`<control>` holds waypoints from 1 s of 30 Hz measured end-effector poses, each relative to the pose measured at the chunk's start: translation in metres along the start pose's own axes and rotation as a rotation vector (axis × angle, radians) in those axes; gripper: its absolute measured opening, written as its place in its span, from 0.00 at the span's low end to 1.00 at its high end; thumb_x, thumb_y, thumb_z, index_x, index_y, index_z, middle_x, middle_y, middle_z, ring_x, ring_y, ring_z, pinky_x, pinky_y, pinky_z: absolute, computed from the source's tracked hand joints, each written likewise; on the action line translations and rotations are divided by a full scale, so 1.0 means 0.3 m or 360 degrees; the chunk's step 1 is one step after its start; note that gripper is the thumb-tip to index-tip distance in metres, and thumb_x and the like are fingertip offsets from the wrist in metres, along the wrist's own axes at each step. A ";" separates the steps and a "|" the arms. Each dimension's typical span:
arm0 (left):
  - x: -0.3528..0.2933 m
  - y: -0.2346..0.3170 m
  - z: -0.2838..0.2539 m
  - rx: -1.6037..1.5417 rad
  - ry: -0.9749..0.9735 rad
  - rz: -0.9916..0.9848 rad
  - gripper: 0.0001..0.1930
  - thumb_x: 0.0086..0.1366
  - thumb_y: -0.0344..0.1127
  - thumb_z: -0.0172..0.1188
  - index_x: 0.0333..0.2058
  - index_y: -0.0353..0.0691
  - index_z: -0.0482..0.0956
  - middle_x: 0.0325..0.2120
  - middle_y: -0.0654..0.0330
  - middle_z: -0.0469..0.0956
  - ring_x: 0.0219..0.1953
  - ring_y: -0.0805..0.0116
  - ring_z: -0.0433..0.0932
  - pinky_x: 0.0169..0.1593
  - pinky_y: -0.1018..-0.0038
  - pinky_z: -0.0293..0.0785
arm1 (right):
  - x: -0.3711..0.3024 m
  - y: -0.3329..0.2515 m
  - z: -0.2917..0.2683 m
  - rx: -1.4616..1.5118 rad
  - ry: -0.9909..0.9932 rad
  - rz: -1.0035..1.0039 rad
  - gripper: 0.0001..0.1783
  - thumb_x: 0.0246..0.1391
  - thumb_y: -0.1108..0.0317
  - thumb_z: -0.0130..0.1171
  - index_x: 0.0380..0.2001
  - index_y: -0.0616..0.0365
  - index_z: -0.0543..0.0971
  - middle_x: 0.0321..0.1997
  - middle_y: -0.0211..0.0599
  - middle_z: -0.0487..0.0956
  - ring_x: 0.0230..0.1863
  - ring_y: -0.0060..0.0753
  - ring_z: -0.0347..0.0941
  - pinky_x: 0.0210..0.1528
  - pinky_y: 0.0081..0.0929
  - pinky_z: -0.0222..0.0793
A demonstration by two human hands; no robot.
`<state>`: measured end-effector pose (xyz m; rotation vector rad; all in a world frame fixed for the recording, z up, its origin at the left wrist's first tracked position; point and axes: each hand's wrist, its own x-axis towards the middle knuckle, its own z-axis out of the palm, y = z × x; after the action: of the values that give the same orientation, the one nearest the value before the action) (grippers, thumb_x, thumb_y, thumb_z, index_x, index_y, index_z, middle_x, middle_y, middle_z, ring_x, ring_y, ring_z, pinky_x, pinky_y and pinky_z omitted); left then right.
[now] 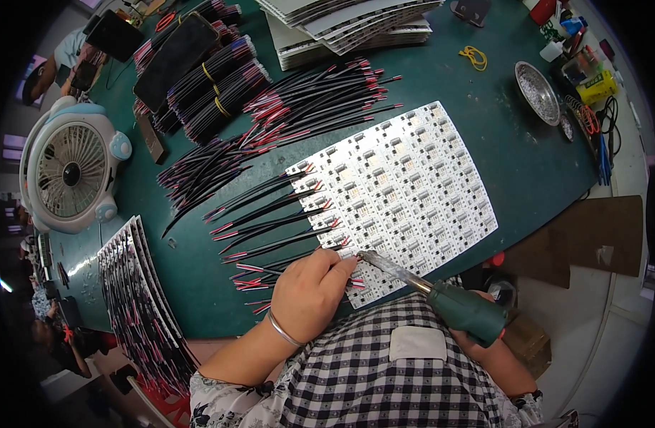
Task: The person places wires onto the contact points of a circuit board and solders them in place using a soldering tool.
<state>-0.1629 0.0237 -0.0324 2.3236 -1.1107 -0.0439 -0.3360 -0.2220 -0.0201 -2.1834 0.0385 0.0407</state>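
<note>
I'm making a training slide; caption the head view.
Left hand at a white circuit panel, right hand holding a green-handled soldering iron, dark wires beyond.

The circuit panel [406,192] lies on the table [534,164], right of the fan [71,173], before what seem stacked boards [349,25].

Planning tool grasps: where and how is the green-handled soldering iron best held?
Probably wrap its thick green handle from the person's right and near side, where the right hand is, mostly hidden. The handle is the bulky end; the slim metal barrel slants forward-left to the circuit board and is likely hot, so stay behind it.
</note>
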 end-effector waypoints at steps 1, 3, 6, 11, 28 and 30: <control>0.000 0.002 0.000 0.0006 -0.0002 -0.0008 0.20 0.41 0.20 0.63 0.37 0.40 0.81 0.30 0.59 0.73 0.29 0.60 0.76 0.31 0.69 0.74 | 0.010 -0.002 -0.006 0.0003 0.0000 -0.0001 0.17 0.47 0.67 0.62 0.43 0.56 0.80 0.48 0.39 0.79 0.52 0.44 0.71 0.55 0.39 0.63; 0.002 0.005 -0.002 0.0016 -0.0010 -0.0015 0.19 0.41 0.21 0.63 0.37 0.40 0.81 0.30 0.60 0.74 0.29 0.60 0.76 0.31 0.69 0.74 | 0.029 -0.006 -0.015 -0.0244 -0.0003 -0.0171 0.16 0.47 0.67 0.64 0.41 0.57 0.81 0.42 0.40 0.81 0.44 0.42 0.78 0.46 0.34 0.73; 0.001 0.005 -0.005 0.0020 -0.0017 -0.0033 0.19 0.41 0.21 0.63 0.37 0.40 0.81 0.30 0.60 0.74 0.29 0.61 0.76 0.31 0.69 0.74 | 0.004 -0.014 -0.006 -0.0215 0.0101 0.0022 0.16 0.48 0.65 0.62 0.41 0.57 0.81 0.42 0.40 0.81 0.44 0.42 0.78 0.46 0.34 0.73; 0.011 0.006 -0.010 0.0041 -0.0009 -0.0020 0.18 0.41 0.22 0.64 0.36 0.41 0.81 0.29 0.60 0.74 0.29 0.61 0.76 0.31 0.69 0.74 | 0.000 -0.001 -0.014 -0.0277 0.0088 -0.0125 0.17 0.47 0.66 0.62 0.42 0.58 0.81 0.43 0.40 0.81 0.44 0.43 0.78 0.47 0.35 0.72; -0.002 0.005 -0.006 0.0005 -0.0057 0.0039 0.12 0.54 0.28 0.58 0.38 0.37 0.80 0.29 0.59 0.74 0.30 0.62 0.76 0.32 0.69 0.74 | -0.020 0.008 0.005 0.0008 0.0077 0.0014 0.17 0.47 0.66 0.61 0.44 0.53 0.81 0.47 0.36 0.79 0.48 0.44 0.73 0.54 0.38 0.64; 0.000 0.007 -0.006 0.0010 -0.0067 0.0049 0.12 0.54 0.28 0.58 0.38 0.37 0.80 0.29 0.59 0.74 0.30 0.61 0.76 0.32 0.68 0.74 | -0.012 -0.001 -0.003 0.0019 0.0005 0.0066 0.16 0.48 0.65 0.61 0.42 0.53 0.81 0.47 0.36 0.79 0.48 0.44 0.73 0.53 0.38 0.64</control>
<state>-0.1639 0.0235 -0.0297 2.3203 -1.1689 -0.0782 -0.3396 -0.2224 -0.0192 -2.1708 0.0858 0.0609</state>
